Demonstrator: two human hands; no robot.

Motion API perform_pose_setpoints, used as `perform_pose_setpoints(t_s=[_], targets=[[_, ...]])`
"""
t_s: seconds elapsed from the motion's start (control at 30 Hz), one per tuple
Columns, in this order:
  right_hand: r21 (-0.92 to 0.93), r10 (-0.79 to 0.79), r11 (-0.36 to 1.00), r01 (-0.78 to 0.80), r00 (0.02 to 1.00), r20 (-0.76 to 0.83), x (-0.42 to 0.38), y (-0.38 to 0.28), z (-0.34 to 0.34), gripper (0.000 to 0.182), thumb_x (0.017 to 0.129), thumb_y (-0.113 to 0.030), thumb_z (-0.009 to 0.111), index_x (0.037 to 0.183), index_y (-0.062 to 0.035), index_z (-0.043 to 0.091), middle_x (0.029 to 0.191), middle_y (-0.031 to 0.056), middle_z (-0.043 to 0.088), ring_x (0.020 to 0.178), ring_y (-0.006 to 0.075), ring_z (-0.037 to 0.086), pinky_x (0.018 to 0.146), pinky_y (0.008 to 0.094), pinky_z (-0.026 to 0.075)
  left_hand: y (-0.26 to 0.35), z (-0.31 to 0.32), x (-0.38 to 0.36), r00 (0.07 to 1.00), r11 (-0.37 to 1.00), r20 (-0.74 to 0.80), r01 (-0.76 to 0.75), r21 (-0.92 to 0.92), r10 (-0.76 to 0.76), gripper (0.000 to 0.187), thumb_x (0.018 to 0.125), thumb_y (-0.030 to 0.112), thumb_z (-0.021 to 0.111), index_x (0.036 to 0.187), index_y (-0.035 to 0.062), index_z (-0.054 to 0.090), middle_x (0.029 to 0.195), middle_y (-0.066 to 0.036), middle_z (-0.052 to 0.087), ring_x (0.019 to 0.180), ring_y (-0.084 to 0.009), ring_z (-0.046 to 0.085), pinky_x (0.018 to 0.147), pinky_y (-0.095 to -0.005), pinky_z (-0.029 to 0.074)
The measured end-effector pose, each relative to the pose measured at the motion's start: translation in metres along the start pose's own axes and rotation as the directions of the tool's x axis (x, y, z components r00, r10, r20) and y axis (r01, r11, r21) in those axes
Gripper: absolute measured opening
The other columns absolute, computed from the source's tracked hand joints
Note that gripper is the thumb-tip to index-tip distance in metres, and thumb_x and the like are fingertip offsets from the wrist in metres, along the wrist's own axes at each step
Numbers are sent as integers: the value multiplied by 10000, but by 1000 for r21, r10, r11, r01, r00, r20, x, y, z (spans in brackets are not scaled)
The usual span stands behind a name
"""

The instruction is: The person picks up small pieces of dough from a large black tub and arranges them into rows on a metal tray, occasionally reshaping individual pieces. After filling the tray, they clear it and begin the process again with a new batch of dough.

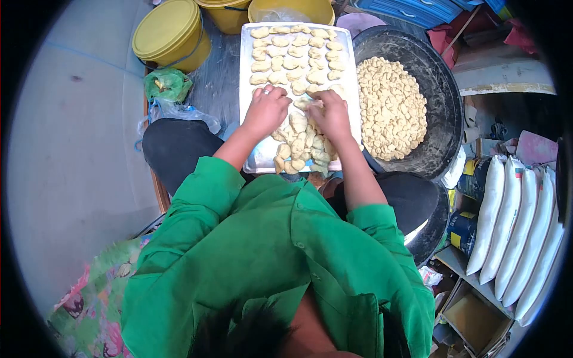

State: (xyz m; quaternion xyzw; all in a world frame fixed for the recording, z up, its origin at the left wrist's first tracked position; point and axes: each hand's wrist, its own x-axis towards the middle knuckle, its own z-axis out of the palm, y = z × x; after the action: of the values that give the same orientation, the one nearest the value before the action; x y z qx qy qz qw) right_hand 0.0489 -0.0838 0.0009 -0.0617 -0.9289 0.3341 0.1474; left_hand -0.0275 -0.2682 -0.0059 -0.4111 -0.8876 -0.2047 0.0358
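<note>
A white tray (245, 65) lies in front of me, its near edge by my lap. Several rows of pale, knotted dough pieces (296, 52) cover its far half. A loose heap of similar dough pieces (296, 143) lies at its near end. My right hand (332, 118) is closed on a dough piece (305, 104) just above the heap. My left hand (267, 113), with a ring on one finger, rests over the tray's left side below the rows. Its fingers are bent downward; anything under them is hidden.
A big black tub (444, 98) with a mound of small dough pieces (391, 107) stands right of the tray. Yellow buckets (170, 33) stand at the far left, near a green plastic bag (167, 85). Long white filled sacks (516, 227) lean at the right.
</note>
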Motion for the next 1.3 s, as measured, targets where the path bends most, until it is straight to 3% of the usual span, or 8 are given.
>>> perform_pose_setpoints(t_s=[0.23, 0.47, 0.83, 0.97, 1.1, 1.17, 1.23, 1.3], targets=[[-60, 187, 982, -177, 932, 312, -16, 24, -34, 211, 732, -176, 681, 917, -74, 675, 885, 105, 622, 765, 242, 625, 720, 358, 491, 19, 19, 24, 985, 988, 133, -97, -122, 113, 197, 818, 174, 608, 999, 143, 677, 1024, -10, 590, 1044, -234, 514, 907, -400, 364], [667, 510, 558, -495, 838, 195, -12, 65, -51, 283, 822, 7, 458, 1031, -24, 646, 816, 55, 628, 583, 96, 555, 570, 232, 485, 37, 28, 35, 978, 976, 77, -184, -115, 194, 162, 785, 202, 649, 929, 139, 691, 965, -5, 596, 1009, -219, 519, 862, -387, 362], [13, 354, 933, -360, 923, 154, -22, 54, -43, 430, 697, -124, 674, 1089, 1, 550, 886, 161, 628, 815, 305, 621, 764, 368, 502, 65, 27, 36, 966, 970, 87, -238, -59, 242, 179, 744, 172, 645, 910, 103, 648, 949, -47, 557, 1004, -242, 503, 858, -384, 360], [754, 570, 372, -541, 775, 275, -22, 71, -65, 334, 762, 52, 523, 1084, -39, 541, 931, 101, 592, 704, 152, 603, 559, 265, 494, 72, 3, 0, 983, 987, 141, -101, -127, 119, 209, 788, 199, 657, 971, 99, 650, 1005, -58, 563, 1027, -255, 504, 888, -411, 361], [904, 525, 22, -428, 774, 354, -31, 66, -103, 331, 790, 16, 469, 1112, -44, 516, 1028, 100, 581, 821, 152, 566, 709, 275, 500, 51, -23, -58, 993, 962, 122, 31, -273, 2, 325, 781, 243, 682, 1070, 109, 620, 1100, -86, 546, 1079, -284, 489, 928, -428, 354], [883, 499, 79, -463, 785, 367, -51, 80, -93, 424, 797, -88, 551, 1213, -38, 484, 1156, 136, 534, 999, 201, 551, 858, 305, 479, 50, -40, -75, 990, 972, 138, 36, -230, -4, 523, 777, 328, 698, 1227, 111, 541, 1245, -104, 478, 1171, -311, 447, 960, -438, 343], [427, 396, 745, -512, 855, 335, -80, 46, -80, 690, 764, -327, 694, 1326, -29, 425, 1300, 192, 440, 1214, 289, 433, 1000, 427, 389, 53, -36, -81, 969, 975, 234, -26, -219, 79, 681, 739, 408, 720, 1319, 150, 473, 1330, -109, 413, 1239, -324, 402, 1004, -463, 326], [-148, 121, 985, -90, 969, 214, -108, 14, -58, 959, 606, -489, 803, 1393, -116, 402, 1400, 198, 346, 1329, 372, 277, 1063, 560, 252, 64, -23, -79, 905, 941, 281, -337, 19, 319, 708, 720, 463, 710, 1327, 185, 476, 1353, -114, 402, 1268, -329, 379, 1030, -472, 315]])
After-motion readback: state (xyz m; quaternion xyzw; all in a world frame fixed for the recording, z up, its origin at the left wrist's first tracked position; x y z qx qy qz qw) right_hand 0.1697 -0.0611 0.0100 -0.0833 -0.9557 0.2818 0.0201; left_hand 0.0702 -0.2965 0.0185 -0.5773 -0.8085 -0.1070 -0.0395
